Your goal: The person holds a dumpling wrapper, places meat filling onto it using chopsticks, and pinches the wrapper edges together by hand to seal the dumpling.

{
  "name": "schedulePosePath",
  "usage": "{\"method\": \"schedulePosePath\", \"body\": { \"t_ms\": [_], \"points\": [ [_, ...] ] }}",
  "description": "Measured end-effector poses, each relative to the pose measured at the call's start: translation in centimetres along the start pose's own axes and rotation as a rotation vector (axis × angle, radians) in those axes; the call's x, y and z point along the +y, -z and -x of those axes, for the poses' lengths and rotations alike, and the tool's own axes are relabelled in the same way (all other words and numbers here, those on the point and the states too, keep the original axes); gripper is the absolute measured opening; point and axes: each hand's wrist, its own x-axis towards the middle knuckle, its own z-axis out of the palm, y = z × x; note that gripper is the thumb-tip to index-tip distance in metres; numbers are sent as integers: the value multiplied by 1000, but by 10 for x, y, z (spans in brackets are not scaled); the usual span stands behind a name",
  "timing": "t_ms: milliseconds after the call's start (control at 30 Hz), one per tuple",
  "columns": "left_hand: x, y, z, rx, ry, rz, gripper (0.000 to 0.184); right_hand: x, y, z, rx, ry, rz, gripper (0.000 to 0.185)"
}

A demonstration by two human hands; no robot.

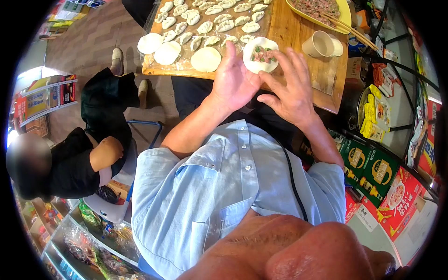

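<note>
A round dumpling wrapper [249, 65] with meat-and-green filling [264, 54] lies on the fingers of my left hand [235, 81], palm up, thumb standing apart. My right hand [294, 88] reaches in from the right with fingers spread, fingertips at the wrapper's near and right rim; its thumb is away from the wrapper. Three plain wrappers lie at the table's near edge: one on the left [150, 43], one beside it [167, 53], one nearer my left hand [206, 59]. Beyond them, rows of folded dumplings [205, 28] rest on a plastic-covered board.
On the wooden table [322, 95] stand a yellow bowl of filling [347, 9], chopsticks [357, 33] across its rim, and a paper cup [319, 44]. A person in dark clothes [70, 163] sits at left. Packed shelves [394, 93] border the right side.
</note>
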Motion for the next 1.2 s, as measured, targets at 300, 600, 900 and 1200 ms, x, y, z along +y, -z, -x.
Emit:
{"method": "schedulePosePath", "body": {
  "t_ms": [300, 600, 900, 1200],
  "points": [
    [1, -6, 0, 49, -24, 60, 82, 54, 24, 18, 112, -174, 317, 49],
    [-4, -3, -2, 83, -44, -1, 92, 113, 34, 26, 158, -263, 526, 46],
    [-7, 0, -1, 65, -9, -1, 93, 126, 23, 13, -8, -327, 536, 50],
    [-4, 2, 0, 69, 8, 33, 86, 128, 26, 12, -73, -366, 541, 48]
  ]
}}
